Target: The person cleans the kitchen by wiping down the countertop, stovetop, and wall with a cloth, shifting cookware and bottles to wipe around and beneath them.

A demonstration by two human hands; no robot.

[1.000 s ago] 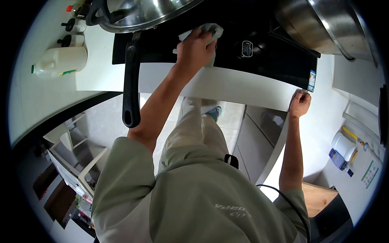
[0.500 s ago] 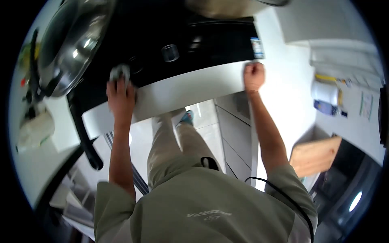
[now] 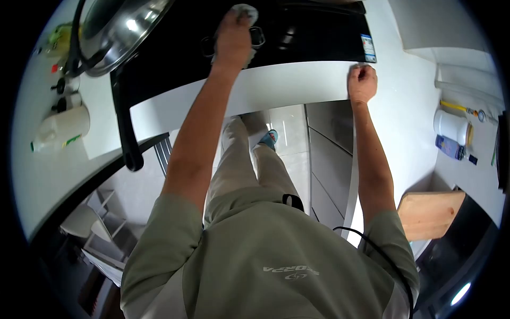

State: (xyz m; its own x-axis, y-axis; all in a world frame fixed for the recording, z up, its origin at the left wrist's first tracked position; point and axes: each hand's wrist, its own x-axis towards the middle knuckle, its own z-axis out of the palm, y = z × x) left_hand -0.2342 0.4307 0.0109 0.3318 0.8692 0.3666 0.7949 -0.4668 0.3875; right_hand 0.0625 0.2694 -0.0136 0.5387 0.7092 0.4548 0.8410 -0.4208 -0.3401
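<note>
My left hand [image 3: 234, 42] is closed on a pale grey-white cloth [image 3: 245, 13]. It presses the cloth against the black glass cooktop [image 3: 319, 45], right over the two knobs. One knob [image 3: 257, 36] shows beside the hand, and part of the cloth sticks out below the palm. My right hand [image 3: 363, 83] rests as a loose fist on the white countertop [image 3: 297, 80], near the cooktop's front right corner and its blue-white label [image 3: 367, 48]. Nothing shows in its curled fingers.
A shiny lidded wok [image 3: 114, 37] stands on the left, its black handle [image 3: 129, 138] jutting over the counter edge. Bottles and a white jug [image 3: 64, 127] lie farther left. On the right are a white jar [image 3: 450, 126] and a wooden board [image 3: 429, 215]. A black cable crosses my right sleeve.
My left hand has swept the cloth from the cooktop's left front inward and farther back, over the knobs. My right fist keeps its place by the corner. The whole view has shifted slightly.
</note>
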